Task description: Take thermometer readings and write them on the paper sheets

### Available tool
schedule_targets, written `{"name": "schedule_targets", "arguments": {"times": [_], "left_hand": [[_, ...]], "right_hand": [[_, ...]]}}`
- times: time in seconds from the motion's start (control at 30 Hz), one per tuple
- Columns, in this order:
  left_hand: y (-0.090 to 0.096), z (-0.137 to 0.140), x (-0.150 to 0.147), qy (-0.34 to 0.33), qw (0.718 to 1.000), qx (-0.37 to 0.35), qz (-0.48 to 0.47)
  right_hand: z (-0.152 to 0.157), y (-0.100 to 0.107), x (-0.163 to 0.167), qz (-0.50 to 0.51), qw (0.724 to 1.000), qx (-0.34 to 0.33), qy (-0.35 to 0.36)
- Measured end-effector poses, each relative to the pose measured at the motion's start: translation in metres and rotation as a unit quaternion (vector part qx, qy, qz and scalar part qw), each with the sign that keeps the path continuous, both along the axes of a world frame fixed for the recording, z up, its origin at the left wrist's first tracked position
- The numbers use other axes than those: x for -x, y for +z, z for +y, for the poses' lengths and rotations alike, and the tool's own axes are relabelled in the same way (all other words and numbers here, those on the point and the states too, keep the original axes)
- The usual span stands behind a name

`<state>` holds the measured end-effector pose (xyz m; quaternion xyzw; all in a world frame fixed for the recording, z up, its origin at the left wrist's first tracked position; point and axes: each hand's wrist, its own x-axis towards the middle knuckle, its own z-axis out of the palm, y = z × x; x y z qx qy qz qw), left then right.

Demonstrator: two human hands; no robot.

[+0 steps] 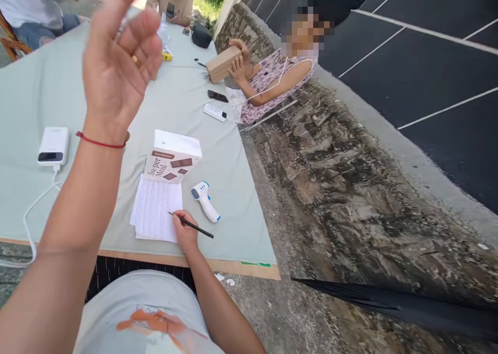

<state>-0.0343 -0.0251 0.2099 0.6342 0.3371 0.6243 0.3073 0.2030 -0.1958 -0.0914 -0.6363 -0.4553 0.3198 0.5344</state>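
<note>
On the front of the white box (174, 155) on the table (241, 203), "Su-per Meal" is printed in brown letters. Above it, on a brown strip, a brand is set in white; only "Nutri" can be made out with confidence. The near sheets of paper (157, 208) are covered with rows of characters too small to be read.

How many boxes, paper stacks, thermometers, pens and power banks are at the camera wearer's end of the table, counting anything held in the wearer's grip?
Box: 1
Paper stack: 1
Thermometer: 1
Pen, in the right hand: 1
Power bank: 1
Total: 5
</note>
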Motion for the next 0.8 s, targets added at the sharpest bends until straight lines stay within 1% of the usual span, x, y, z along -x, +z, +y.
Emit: {"name": "schedule_targets", "arguments": {"times": [0.03,0.07,0.1,0.13,0.17,0.2,0.23,0.27,0.3,0.33,0.37,0.43,0.57,0.63,0.67,0.7,0.8], "left_hand": [[-0.005,0.026,-0.032,-0.042,0.999,0.029,0.018],[-0.017,0.045,-0.056,-0.085,0.992,0.071,0.057],[-0.036,0.055,-0.07,-0.118,0.98,0.116,0.108],[-0.058,0.059,-0.073,-0.133,0.968,0.144,0.156],[-0.082,0.059,-0.067,-0.129,0.96,0.148,0.199],[-0.104,0.056,-0.054,-0.112,0.959,0.124,0.228],[-0.122,0.051,-0.037,-0.08,0.965,0.082,0.236],[-0.136,0.047,-0.02,-0.041,0.971,0.028,0.236],[-0.145,0.043,-0.003,-0.016,0.972,-0.019,0.234],[-0.151,0.04,0.01,0.003,0.974,-0.046,0.224],[-0.155,0.039,0.021,0.025,0.975,-0.058,0.212],[-0.16,0.039,0.032,0.067,0.976,-0.047,0.2],[-0.173,0.049,0.048,0.116,0.96,0.0,0.253],[-0.175,0.055,0.063,0.143,0.944,-0.004,0.297],[-0.175,0.057,0.073,0.143,0.932,-0.02,0.333],[-0.172,0.059,0.084,0.137,0.912,-0.038,0.384],[-0.162,0.058,0.121,0.094,0.835,-0.061,0.539]], "right_hand": [[0.0,0.0,0.001,0.005,1.0,-0.002,-0.001],[0.0,0.0,0.001,0.011,1.0,-0.003,-0.003],[0.001,0.0,0.002,0.017,1.0,-0.002,-0.006],[0.002,0.0,0.003,0.024,1.0,0.0,-0.008],[0.002,0.001,0.003,0.03,1.0,0.002,-0.01],[0.003,0.001,0.003,0.034,0.999,0.002,-0.01],[0.004,0.002,0.003,0.037,0.999,0.002,-0.009],[0.005,0.002,0.003,0.039,0.999,0.001,-0.007],[0.005,0.003,0.003,0.04,0.999,-0.001,-0.003],[0.005,0.004,0.003,0.04,0.999,-0.001,0.0],[0.006,0.004,0.002,0.039,0.999,-0.001,0.002],[0.005,0.006,0.002,0.039,0.999,0.001,0.006],[0.005,0.009,0.002,0.044,0.999,0.002,0.009],[0.005,0.009,0.002,0.048,0.999,0.002,0.007],[0.004,0.009,0.002,0.049,0.999,0.002,0.007],[0.004,0.009,0.002,0.05,0.999,0.001,0.009],[0.005,0.009,0.002,0.05,0.999,0.001,0.014]]}}
